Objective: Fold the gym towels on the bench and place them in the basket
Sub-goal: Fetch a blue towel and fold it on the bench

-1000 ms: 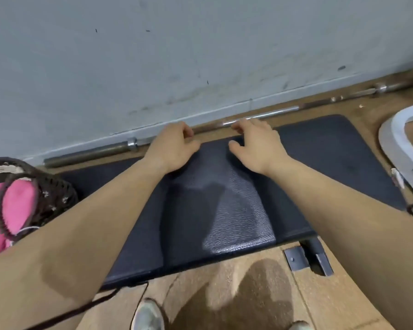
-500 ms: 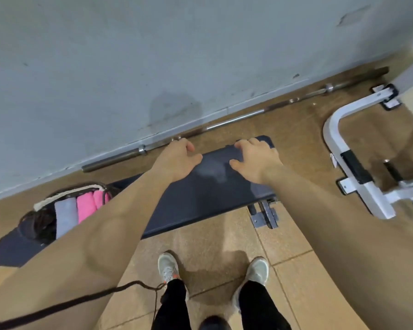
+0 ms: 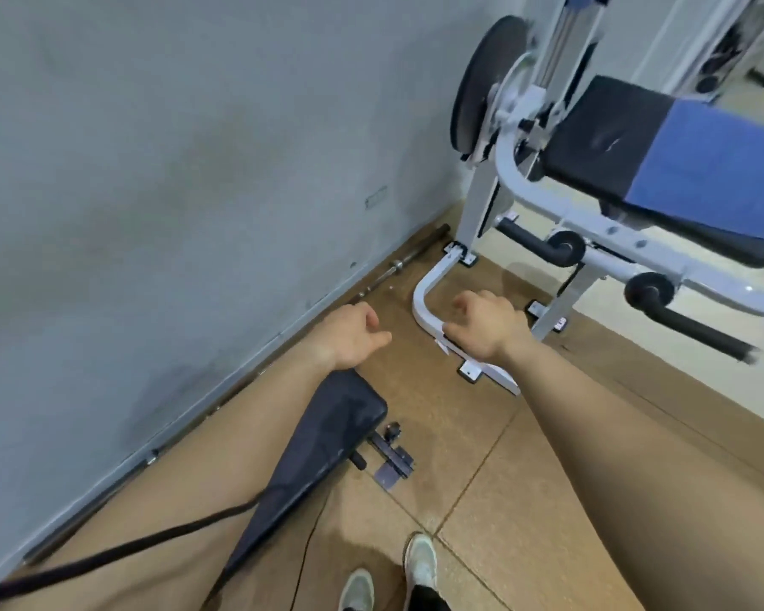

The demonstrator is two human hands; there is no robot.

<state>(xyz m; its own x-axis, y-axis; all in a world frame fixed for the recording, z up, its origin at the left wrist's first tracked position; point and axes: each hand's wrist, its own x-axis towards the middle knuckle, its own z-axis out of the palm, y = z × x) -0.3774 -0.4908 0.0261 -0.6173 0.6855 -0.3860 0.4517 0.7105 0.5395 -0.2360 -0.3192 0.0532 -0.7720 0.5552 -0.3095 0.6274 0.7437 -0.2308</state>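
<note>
A blue towel (image 3: pixel 715 169) lies spread flat over the black pad (image 3: pixel 609 138) of a white exercise machine at the upper right. The low black bench (image 3: pixel 323 438) runs from the bottom left up to the middle, with its top bare. My left hand (image 3: pixel 353 337) hovers past the bench's end over the floor, fingers loosely curled, holding nothing. My right hand (image 3: pixel 486 324) hangs over the machine's white floor frame (image 3: pixel 428 297), fingers also loosely curled and empty. The basket is out of view.
A steel barbell (image 3: pixel 398 266) lies along the foot of the grey wall (image 3: pixel 195 169). The machine carries a black weight plate (image 3: pixel 481 86) and black foam rollers (image 3: pixel 680 319). A black cable (image 3: pixel 120 553) crosses my left forearm. My shoes (image 3: pixel 389 575) stand on brown floor tiles.
Both hands have lifted off the black bench. My view has swung right: the basket with pink and grey towels has gone out of frame and the machine with the blue towel has come in.
</note>
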